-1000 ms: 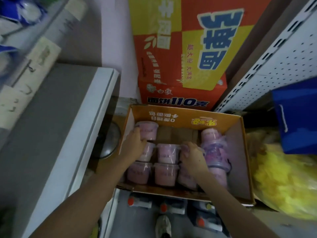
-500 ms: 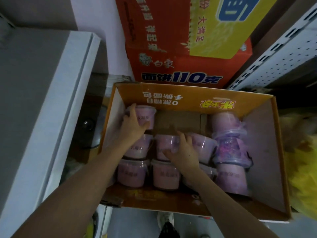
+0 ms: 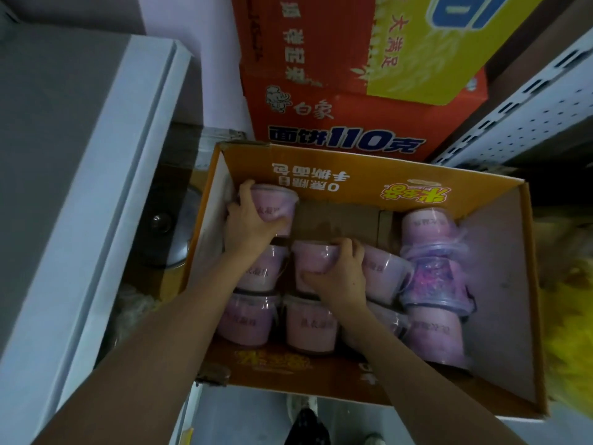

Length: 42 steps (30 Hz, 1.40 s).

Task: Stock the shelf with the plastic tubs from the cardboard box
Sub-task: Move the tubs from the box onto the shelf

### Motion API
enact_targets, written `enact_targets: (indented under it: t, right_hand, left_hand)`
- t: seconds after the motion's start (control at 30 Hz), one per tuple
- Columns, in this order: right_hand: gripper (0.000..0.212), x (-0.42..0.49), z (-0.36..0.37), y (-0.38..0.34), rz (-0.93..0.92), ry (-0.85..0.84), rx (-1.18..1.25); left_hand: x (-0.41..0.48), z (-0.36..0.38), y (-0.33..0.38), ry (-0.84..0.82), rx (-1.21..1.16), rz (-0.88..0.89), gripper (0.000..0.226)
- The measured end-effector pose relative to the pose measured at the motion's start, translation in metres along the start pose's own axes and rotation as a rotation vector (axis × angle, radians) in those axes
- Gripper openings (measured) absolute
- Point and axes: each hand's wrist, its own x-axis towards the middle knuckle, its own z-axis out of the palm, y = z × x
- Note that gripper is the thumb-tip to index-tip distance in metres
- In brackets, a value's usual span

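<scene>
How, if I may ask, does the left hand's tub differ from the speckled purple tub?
The left hand grips the pink tub; no hand touches the speckled purple tub. The pink tub is plain pale; the purple one shows purple flecks. Both lie in the cardboard box.

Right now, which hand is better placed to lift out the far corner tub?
Left. The left hand grips the corner tub, which has bare box floor beside it; the right hand holds the middle tub.
</scene>
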Motion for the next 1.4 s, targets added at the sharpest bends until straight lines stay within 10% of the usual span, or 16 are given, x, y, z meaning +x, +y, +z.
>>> enact_targets:
  t: [0.8,1.4]
  right_hand:
    - [0.077,-0.166,-0.211,-0.098,-0.525,0.169,0.130]
    - [0.078,-0.431,-0.234,-0.191,-1.012,-0.262,0.374]
  left_hand:
    - [-0.236,-0.201,0.104,0.384,-0.303,0.229,0.101]
    - [-0.579,-0.353,0.053,1.019,-0.320,0.171,0.101]
